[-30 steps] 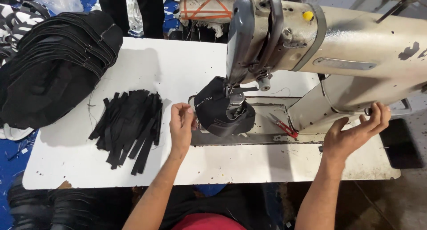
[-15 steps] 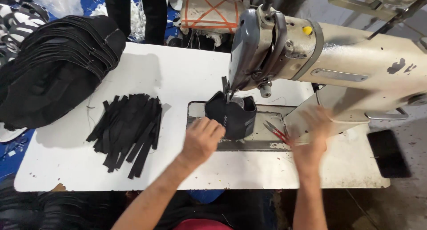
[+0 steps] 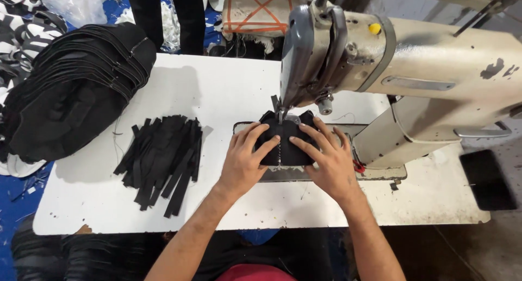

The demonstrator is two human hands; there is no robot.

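Both grips, left hand (image 3: 243,164) and right hand (image 3: 328,161), press flat black fabric piece (image 3: 286,142), seam running toward needle.

A cream sewing machine (image 3: 435,63) with a yellow knob (image 3: 374,28) stands on a white table (image 3: 228,90); left of the machine, black strips (image 3: 163,158) and stacked black pieces (image 3: 70,90); blue floor (image 3: 16,205).

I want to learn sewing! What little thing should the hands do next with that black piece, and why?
Probably ease the black fabric piece straight back under the needle. The left hand and right hand both press it flat, one on each side of a stitch line, and it sits right beneath the sewing machine head, so it looks lined up for stitching.
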